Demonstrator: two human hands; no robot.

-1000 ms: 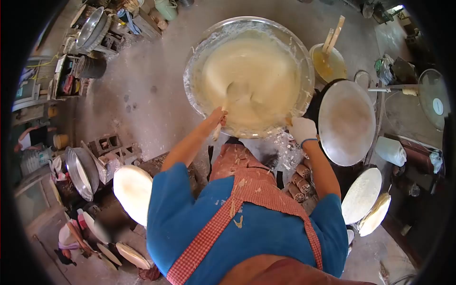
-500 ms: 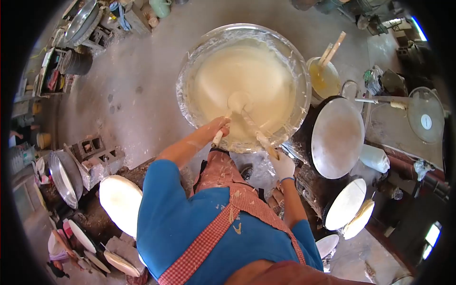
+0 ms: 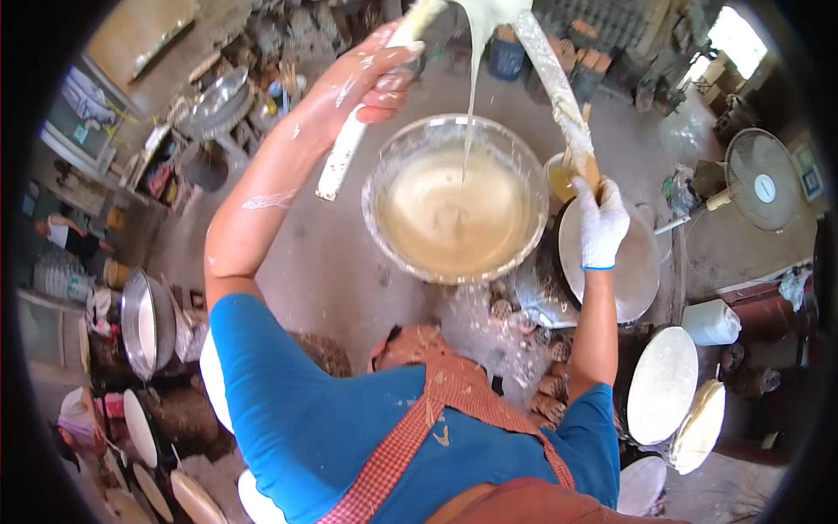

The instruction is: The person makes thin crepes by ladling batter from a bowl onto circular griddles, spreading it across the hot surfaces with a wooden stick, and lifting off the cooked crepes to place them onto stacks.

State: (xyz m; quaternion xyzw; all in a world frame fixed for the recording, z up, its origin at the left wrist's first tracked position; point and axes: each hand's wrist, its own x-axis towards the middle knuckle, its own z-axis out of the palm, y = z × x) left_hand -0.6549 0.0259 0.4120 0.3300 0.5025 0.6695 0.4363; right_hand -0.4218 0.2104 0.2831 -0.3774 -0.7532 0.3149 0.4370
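My left hand (image 3: 380,74), bare and smeared with batter, is closed round a pale batter-coated stick (image 3: 345,153) raised at the top. My right hand (image 3: 602,223), in a white glove, grips the wooden end of another coated stick (image 3: 554,83). Between the upper ends of both sticks hangs a mass of thick batter (image 3: 489,13). A thin stream of it runs down into the wide metal bowl (image 3: 371,218) of pale batter below. The far ends of the sticks are cut off by the frame's top edge.
A round griddle (image 3: 620,262) lies right of the bowl, beside a small yellow bucket (image 3: 559,175). A fan (image 3: 764,188) stands at far right. Round white sheets (image 3: 663,384) are at lower right. Other people (image 3: 70,236) are at the far left.
Both hands have risen from the bowl's near rim to well above it, lifting the sticks out of the batter. Batter now hangs between them and drips down.
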